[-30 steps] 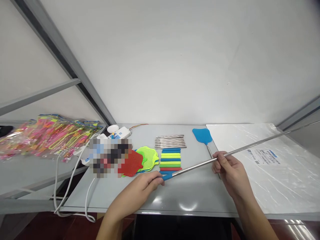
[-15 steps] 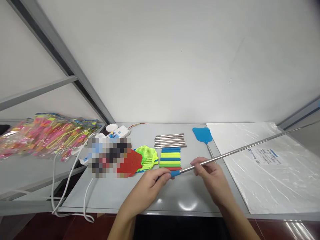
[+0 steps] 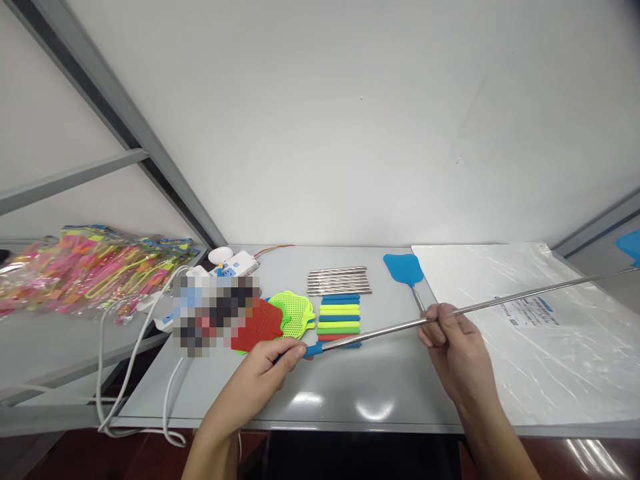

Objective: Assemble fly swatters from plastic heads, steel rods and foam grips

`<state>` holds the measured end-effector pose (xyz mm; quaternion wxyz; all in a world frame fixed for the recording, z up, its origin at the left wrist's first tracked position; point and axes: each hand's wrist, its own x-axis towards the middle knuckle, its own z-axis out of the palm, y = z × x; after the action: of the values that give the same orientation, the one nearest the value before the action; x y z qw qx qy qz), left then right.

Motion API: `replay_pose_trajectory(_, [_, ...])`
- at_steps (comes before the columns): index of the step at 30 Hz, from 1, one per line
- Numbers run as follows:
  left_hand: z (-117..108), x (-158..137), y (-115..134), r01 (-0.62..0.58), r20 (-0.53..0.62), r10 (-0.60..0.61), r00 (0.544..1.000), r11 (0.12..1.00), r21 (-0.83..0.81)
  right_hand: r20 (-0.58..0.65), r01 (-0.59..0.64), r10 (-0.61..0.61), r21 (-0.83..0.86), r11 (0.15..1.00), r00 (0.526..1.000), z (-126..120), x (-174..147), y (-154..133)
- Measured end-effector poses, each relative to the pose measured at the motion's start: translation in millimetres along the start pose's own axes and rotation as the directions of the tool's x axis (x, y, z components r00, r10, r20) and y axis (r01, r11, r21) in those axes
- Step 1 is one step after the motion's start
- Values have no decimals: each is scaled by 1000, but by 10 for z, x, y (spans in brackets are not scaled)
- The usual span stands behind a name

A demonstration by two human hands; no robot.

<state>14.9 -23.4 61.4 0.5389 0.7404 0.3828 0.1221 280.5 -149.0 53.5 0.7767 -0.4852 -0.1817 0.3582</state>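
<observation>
My left hand (image 3: 273, 367) is closed around the blue handle of a fly swatter with a long metal telescopic rod (image 3: 380, 333). Further along that rod, my right hand (image 3: 455, 340) pinches it between thumb and fingers. The rod slants up to the right edge, where part of a blue swatter head (image 3: 629, 245) shows. Behind my right hand lies another blue fly swatter (image 3: 404, 268), its lower shaft hidden. Coloured handle grips (image 3: 340, 310) in blue, yellow, green and red lie in a row, partly behind the held rod. Loose metal rods (image 3: 337, 280) lie beyond them.
Red (image 3: 257, 325) and yellow-green swatter heads (image 3: 299, 315) are stacked left of centre, beside a blurred patch. A power strip (image 3: 240, 265) and white cables (image 3: 103, 373) are at the left. Packaged goods (image 3: 95, 273) fill the left shelf. A white wrapped sheet (image 3: 525, 373) covers the right side.
My right hand has slid right along the rod while my left hand has moved left with the handle. The blue head has come into view at the right edge.
</observation>
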Motion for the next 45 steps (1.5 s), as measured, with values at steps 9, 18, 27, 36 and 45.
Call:
replay_pose_trajectory(9, [81,7,-6,18,33,-16,999,998,-66,91,-45,45,-10,999,995,121,-68,111])
replay_pose_trajectory(18, [31,19,-50,33,19,-32,999,998,-47,90,-46,59,-132,990,994,52,35,121])
replay_pose_trajectory(27, [-314,-159,-349,121,33,-120,992,992,-31,-164,153,-69,583,798,984,-612,573,-581])
replay_pose_trajectory(36, [-207,-67,-265,124,-44,-127,991,990,-69,-101,194,-171,315,929,980,-28,439,-272])
replay_pose_trajectory(45, [-136,33,-249,61,-15,-63,998,993,-101,140,-135,114,152,979,983,-39,210,-166])
